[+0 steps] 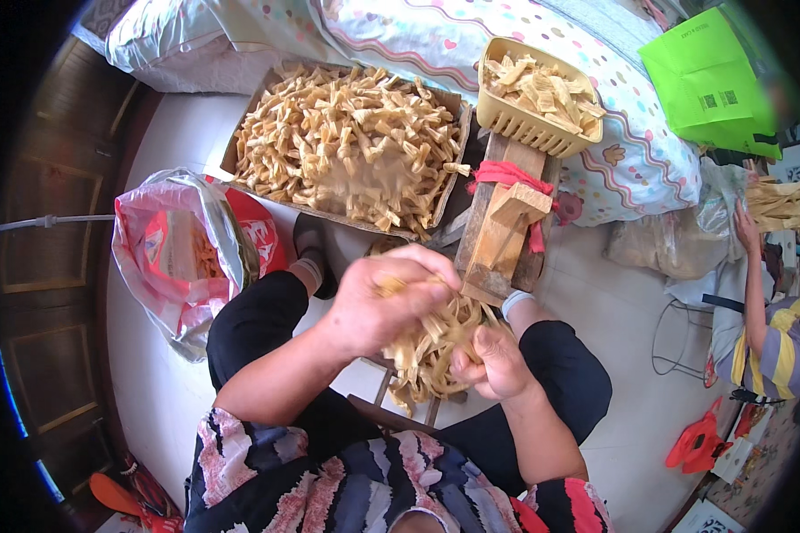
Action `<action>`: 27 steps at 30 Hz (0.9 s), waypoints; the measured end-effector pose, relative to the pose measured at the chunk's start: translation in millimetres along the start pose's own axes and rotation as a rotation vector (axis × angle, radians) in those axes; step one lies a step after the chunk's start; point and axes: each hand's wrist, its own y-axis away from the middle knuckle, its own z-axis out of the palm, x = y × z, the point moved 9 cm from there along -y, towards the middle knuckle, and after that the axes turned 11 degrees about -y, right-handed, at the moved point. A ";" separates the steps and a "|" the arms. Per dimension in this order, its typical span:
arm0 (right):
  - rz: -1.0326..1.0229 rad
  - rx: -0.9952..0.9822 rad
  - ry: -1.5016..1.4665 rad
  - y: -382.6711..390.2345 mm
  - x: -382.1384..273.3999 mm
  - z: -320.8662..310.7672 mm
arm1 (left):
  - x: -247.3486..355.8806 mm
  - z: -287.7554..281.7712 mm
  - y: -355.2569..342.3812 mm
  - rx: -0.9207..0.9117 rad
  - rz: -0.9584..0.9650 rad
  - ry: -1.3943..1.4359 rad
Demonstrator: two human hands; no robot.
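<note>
My left hand (387,298) is closed, with a bit of a pale tan strip (391,284) showing between its fingers. Lower and to the right, my right hand (498,362) is curled with the thumb on top; what it grips is hidden. Both hands are over a heap of long, flat tan strips (431,351) between my knees. Beyond them stands a cardboard box (453,191) piled high with short, knotted tan pieces (347,142). A beige plastic basket (524,133) of flat tan pieces (542,89) rests at the far end of a wooden bench (502,235).
Red cloth (511,176) is tied round the bench beside a wooden block (520,204). A lined bag (173,258) stands open at left. A patterned bed cover (409,40) hangs behind the box. At right are a bright green bag (711,75) and another person's arm (754,275) near more strips.
</note>
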 end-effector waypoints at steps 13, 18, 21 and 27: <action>-0.110 0.368 0.164 4.3 -18.4 -21.6 | -52.5 22.3 1.7 -0.194 -0.388 -0.029; -0.417 0.569 0.663 26.0 -73.1 -23.4 | -46.3 9.8 -4.9 -0.076 -0.325 -0.086; -0.625 0.750 0.843 36.5 -102.1 -38.2 | -42.0 12.5 -27.6 -0.007 -0.204 -0.131; -0.728 1.002 1.301 22.2 -139.0 -43.8 | -78.1 16.3 -70.1 0.103 -0.200 -0.249</action>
